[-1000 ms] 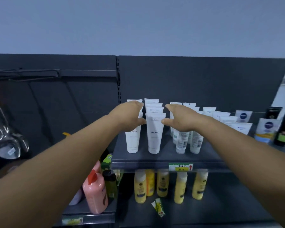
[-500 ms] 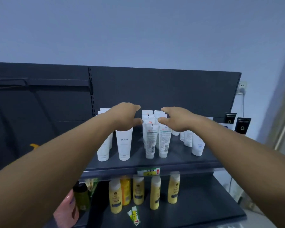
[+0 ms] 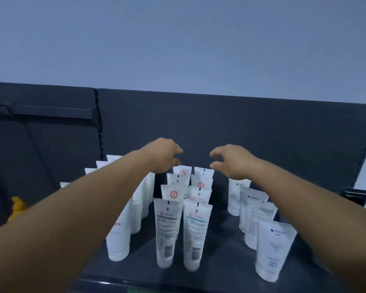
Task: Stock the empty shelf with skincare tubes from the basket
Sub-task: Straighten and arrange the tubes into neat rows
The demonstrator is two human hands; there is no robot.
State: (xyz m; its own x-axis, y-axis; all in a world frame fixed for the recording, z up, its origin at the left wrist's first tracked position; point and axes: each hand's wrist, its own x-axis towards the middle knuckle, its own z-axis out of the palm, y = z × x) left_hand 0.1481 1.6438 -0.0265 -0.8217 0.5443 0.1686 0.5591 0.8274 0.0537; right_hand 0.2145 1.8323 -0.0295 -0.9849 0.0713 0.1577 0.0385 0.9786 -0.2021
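Both bare hands reach out above the back of the dark shelf (image 3: 220, 246), holding nothing. The left hand (image 3: 161, 155) hangs with fingers loosely curled and thumb apart, just over the rearmost tubes; the right hand (image 3: 232, 160) mirrors it, fingers bent like a loose claw, the gap between the two hands open.

Below them stand two close columns of soft white plastic tubes (image 3: 195, 233), cap end down, flat crimped ends up, four deep in each column, eight in all; some show a round red emblem. To the left a column of taller plain white tubes (image 3: 117, 244) is partly hidden by the forearm. To the right stand four white tubes with blue print (image 3: 273, 248), spaced well apart. The shelf surface is smooth matt metal.
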